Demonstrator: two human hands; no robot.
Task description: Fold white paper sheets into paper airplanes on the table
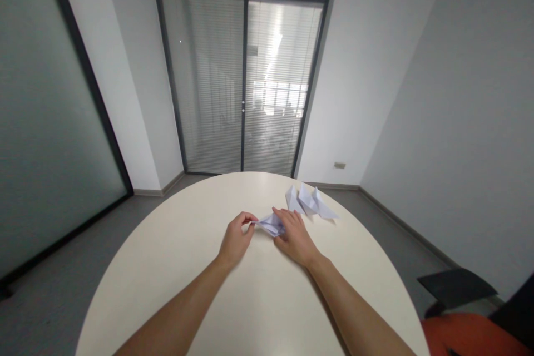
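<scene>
A folded white paper piece [270, 225] is held between my two hands, low over the round table. My left hand [238, 238] pinches its pointed left tip between thumb and fingers. My right hand [294, 235] is closed over its right end, hiding that part of the paper. Just beyond my right hand, three folded white paper shapes stand side by side: a left one [292, 199], a middle one [307, 200] and a right one [325, 207]. Each has an upright peak.
The round cream table [175, 256] reaches to both sides of my arms. An orange chair seat [463, 336] with a black armrest [456, 287] stands at the lower right. Beyond the table are a glass door with blinds [204, 89] and white walls.
</scene>
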